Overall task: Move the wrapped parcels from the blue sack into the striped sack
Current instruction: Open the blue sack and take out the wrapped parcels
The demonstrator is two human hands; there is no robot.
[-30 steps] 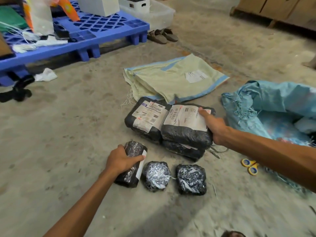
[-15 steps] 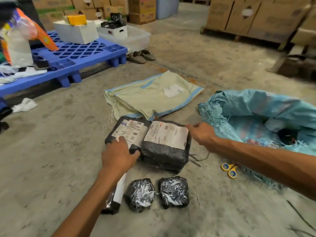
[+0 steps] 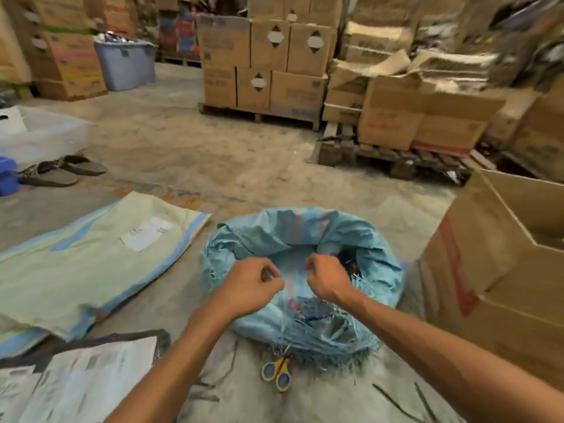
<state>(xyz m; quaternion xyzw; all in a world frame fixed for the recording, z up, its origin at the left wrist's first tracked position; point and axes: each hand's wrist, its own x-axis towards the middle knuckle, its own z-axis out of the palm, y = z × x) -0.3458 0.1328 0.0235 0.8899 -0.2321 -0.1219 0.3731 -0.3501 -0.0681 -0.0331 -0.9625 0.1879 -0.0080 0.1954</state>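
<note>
Blur hides what lies inside the crumpled, fray-rimmed woven blue sack [image 3: 305, 236]. Our left hand [image 3: 247, 285] and right hand [image 3: 328, 279] hang at its mouth, fingers curled; whether they pinch cloth we cannot tell. Black-wrapped, white-labelled parcels [image 3: 91, 386] sit cut off lower left, by the flat striped sack [image 3: 76, 270].

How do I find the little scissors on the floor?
Find the big blue sack in the middle of the floor. Right at its frayed near edge lie the scissors, the only thing with yellow-and-blue handle loops.
</note>
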